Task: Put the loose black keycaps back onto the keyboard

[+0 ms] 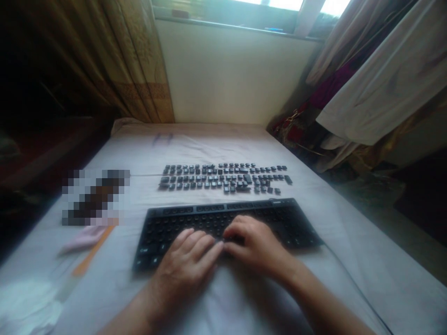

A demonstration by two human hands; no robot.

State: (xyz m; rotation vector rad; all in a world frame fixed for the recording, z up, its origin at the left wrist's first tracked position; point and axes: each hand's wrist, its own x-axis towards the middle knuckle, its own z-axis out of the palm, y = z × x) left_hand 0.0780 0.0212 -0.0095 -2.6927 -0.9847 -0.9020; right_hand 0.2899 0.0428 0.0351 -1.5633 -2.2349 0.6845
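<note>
Left hand [186, 263] and right hand [258, 244] over the keyboard's [300, 223] near edge, mid-board. Left fingers loosely side by side, right ones curled; tips meet or nearly — can't tell if either pinches anything. Keyboard lies flat on the sheet [349, 218], cord [351, 279] off its right end. Loose keycaps [247, 178] in rows just beyond — then wall [230, 70], window [226, 16].

Left hand [188, 258] beside curled right hand [258, 244]
</note>
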